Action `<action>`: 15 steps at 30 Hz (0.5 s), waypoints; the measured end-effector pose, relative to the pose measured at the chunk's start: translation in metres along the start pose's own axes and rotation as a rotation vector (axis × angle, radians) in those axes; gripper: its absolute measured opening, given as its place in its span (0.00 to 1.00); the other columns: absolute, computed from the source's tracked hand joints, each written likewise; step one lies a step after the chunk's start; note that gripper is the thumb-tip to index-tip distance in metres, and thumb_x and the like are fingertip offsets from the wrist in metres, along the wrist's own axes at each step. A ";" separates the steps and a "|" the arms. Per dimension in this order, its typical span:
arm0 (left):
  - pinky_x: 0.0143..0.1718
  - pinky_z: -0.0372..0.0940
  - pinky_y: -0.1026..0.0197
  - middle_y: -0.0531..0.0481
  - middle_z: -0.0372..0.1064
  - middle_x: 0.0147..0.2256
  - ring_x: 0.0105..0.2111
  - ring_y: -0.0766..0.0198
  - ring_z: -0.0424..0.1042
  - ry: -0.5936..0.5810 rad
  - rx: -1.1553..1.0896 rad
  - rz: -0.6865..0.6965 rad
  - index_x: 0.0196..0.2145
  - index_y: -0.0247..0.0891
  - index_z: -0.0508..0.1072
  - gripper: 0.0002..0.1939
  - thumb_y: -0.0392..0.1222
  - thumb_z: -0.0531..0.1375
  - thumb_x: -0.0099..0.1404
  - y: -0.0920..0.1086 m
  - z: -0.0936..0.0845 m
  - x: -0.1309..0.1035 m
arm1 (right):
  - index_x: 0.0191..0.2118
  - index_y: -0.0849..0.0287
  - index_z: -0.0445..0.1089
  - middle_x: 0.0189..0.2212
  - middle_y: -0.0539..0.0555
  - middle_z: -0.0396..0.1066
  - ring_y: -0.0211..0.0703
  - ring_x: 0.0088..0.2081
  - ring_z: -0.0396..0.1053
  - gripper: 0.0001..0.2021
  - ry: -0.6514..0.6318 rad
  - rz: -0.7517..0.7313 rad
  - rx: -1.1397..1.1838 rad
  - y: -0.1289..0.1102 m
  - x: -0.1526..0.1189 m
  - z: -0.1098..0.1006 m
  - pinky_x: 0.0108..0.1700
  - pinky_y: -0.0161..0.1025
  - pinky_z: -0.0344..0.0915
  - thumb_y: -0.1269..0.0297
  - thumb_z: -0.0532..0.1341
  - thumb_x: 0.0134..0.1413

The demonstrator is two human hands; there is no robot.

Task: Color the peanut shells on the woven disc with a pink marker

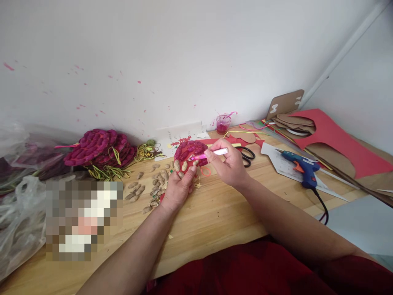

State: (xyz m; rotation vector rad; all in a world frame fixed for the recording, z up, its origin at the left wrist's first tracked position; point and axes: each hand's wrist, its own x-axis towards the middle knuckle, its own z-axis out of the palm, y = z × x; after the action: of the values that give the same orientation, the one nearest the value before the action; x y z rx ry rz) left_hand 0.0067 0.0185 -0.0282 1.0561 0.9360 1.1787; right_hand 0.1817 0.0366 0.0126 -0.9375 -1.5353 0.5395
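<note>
My left hand (pixel 179 186) grips the near edge of a red disc (pixel 186 157) covered with peanuts. Toward the far side the peanuts are painted magenta; several near my thumb are bare tan. In my right hand (pixel 225 164) is a slim paintbrush (pixel 201 156), white at its handle end and pink toward the tip. That tip touches the peanuts on the disc. Loose peanuts (pixel 159 180) lie on the wooden table to the left of my left hand. Behind the disc stands a clear cup (pixel 223 123) of magenta paint, with a pink-stained stick in it.
Painted discs (pixel 98 147) are stacked at the left, beside yellow-green cords (pixel 147 152) and plastic bags (pixel 23 209). Black-handled scissors (pixel 248 155) lie right of the disc. Further right are a blue glue gun (pixel 302 166), red sheet (pixel 344 141) and cardboard pieces (pixel 294 122). A pixelated patch hides part of the table.
</note>
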 end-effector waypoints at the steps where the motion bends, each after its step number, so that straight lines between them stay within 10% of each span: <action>1: 0.15 0.49 0.67 0.62 0.53 0.18 0.15 0.73 0.52 0.001 0.001 0.001 0.28 0.41 0.64 0.24 0.58 0.71 0.62 0.000 0.000 0.000 | 0.36 0.54 0.68 0.29 0.49 0.74 0.40 0.30 0.69 0.09 0.000 0.004 -0.007 0.000 0.000 0.000 0.36 0.41 0.65 0.57 0.65 0.65; 15: 0.16 0.50 0.65 0.58 0.58 0.17 0.16 0.70 0.54 0.026 0.085 0.014 0.27 0.42 0.67 0.23 0.60 0.72 0.60 -0.002 -0.002 0.001 | 0.36 0.55 0.68 0.30 0.49 0.74 0.40 0.31 0.69 0.07 0.041 -0.076 -0.082 -0.004 0.001 -0.001 0.37 0.40 0.65 0.61 0.64 0.65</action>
State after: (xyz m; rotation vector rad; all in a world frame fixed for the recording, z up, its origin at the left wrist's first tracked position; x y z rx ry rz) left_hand 0.0052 0.0199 -0.0305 1.1194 1.0077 1.1753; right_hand 0.1814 0.0351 0.0160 -0.9434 -1.5588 0.4037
